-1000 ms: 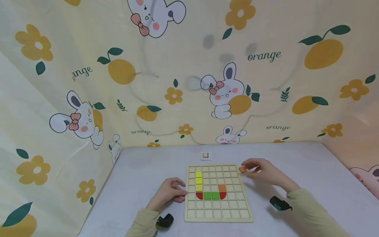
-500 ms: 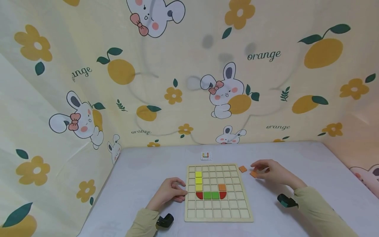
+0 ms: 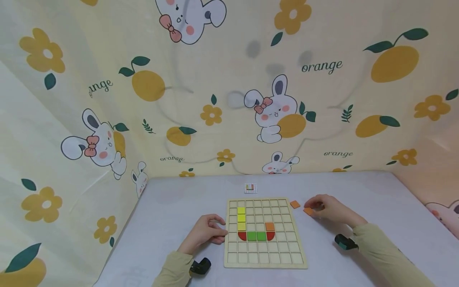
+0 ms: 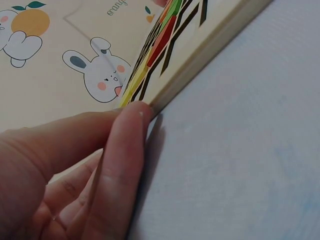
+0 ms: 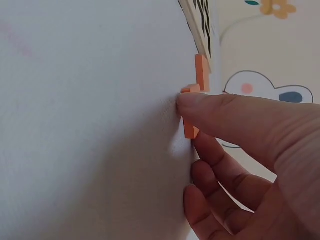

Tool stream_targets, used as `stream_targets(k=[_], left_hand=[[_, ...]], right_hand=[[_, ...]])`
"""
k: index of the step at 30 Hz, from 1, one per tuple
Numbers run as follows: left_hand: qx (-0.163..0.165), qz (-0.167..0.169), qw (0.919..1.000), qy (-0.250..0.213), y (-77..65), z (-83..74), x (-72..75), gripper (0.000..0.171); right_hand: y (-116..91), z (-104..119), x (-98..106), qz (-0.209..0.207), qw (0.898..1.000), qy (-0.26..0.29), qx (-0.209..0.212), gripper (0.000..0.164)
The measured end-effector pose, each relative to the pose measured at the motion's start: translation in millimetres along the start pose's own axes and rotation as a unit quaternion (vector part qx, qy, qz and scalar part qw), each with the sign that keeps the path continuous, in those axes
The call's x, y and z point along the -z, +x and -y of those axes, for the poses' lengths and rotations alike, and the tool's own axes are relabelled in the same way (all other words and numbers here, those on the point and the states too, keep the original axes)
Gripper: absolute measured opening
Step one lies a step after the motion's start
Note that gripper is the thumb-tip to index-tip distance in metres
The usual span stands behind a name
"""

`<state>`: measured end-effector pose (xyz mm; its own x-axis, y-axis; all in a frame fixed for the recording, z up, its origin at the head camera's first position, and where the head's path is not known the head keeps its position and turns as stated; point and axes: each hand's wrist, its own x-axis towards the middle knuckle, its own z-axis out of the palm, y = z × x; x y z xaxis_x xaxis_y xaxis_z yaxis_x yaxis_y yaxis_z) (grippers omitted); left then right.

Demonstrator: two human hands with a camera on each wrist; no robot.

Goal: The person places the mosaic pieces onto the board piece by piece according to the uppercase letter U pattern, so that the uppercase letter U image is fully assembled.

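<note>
My left hand touches the left edge of the wooden grid board, thumb tip right at the rim and the index finger stretched along to it. Beyond the board's right side, my right hand holds a square orange tile low over the table; the thumb lies across it and the index fingertip is hidden behind. A second orange tile lies flat beside the board's upper right edge. On the grid, yellow tiles, red rounded tiles, green tiles and one orange tile form a lopsided U.
Behind the board lies a small card printed with a coloured U on a grid. A white cloth covers the table. Patterned curtain walls rise at the back and sides. Dark wrist cameras sit under both forearms.
My right hand has drawn back to the right from the tile at the board's corner, leaving that one on the table, and now has another orange tile. The left hand stays put.
</note>
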<state>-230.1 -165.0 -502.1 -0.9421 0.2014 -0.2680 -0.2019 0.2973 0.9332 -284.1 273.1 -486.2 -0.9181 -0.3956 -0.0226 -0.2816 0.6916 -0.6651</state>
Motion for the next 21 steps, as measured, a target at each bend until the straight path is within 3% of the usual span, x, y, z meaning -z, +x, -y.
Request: stream_targets(k=[21], left_hand=[[-0.007,0.012,0.9999,-0.006,1.0,0.8,0.3,0.03]], right_hand=[[-0.2,-2.5,-0.7,-0.004,1.0,0.023,0.015,0.029]])
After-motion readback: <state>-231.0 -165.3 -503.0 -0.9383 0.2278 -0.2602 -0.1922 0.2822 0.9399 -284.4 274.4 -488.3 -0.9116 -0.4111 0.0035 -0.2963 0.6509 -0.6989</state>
